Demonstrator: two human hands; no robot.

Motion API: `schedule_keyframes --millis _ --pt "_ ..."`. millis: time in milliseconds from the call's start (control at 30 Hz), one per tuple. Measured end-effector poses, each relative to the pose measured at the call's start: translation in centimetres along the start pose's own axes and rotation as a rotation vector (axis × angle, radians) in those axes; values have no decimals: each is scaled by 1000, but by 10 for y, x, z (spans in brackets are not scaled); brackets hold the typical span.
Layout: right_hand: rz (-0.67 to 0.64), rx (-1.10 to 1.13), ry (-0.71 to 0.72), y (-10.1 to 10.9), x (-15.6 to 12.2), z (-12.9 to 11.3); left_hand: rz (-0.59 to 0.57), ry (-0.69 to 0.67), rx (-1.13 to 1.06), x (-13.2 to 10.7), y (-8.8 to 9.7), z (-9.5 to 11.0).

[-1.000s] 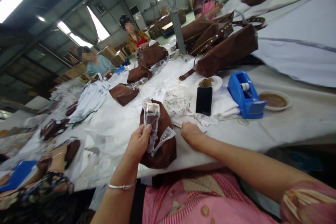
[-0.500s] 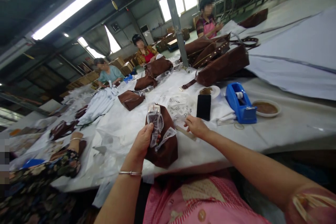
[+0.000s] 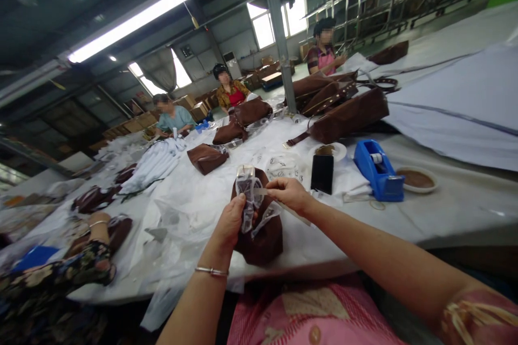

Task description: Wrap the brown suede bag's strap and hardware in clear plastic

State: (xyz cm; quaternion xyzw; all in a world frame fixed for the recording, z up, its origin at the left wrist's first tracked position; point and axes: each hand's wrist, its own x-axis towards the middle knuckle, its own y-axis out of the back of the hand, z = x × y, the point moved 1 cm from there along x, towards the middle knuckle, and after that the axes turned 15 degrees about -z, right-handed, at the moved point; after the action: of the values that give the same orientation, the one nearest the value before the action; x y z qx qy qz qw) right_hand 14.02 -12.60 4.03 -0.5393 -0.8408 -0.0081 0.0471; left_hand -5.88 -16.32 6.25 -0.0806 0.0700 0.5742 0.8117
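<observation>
A small brown bag (image 3: 263, 234) lies at the near edge of the white-covered table (image 3: 445, 215). My left hand (image 3: 230, 222) is closed round the bag's plastic-wrapped buckle strap (image 3: 247, 191) and holds it upright. My right hand (image 3: 288, 193) pinches a thin pale strip (image 3: 295, 213) against the top of that wrapped strap.
A black phone (image 3: 322, 173), a blue tape dispenser (image 3: 378, 171) and two small dishes of brown paste (image 3: 416, 179) lie right of my hands. More brown bags (image 3: 348, 113) and white wrapping cover the table. A neighbour's arm (image 3: 87, 250) rests at the left; three people sit further back.
My right hand rose from the table with the pale strip and came left to the wrapped strap. The view tilted upward a little. My left hand kept its hold.
</observation>
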Motion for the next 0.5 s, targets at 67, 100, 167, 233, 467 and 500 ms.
schedule_keyframes --millis 67,100,167,233,467,500 --pt "6 41 23 -6 5 -1 -11 6 4 0 -3 0" --pt "-3 57 35 -10 8 -2 -17 13 7 0 -4 -1" --pt "-49 90 59 -16 14 -4 -27 28 7 1 -6 -2" --pt "-112 122 77 -20 18 -6 -34 34 -1 3 -7 -2" --pt "-210 81 -81 -2 5 -5 -14 -33 -21 7 -4 5" --pt "-204 49 -115 2 1 -5 -15 -38 -17 6 -5 6"
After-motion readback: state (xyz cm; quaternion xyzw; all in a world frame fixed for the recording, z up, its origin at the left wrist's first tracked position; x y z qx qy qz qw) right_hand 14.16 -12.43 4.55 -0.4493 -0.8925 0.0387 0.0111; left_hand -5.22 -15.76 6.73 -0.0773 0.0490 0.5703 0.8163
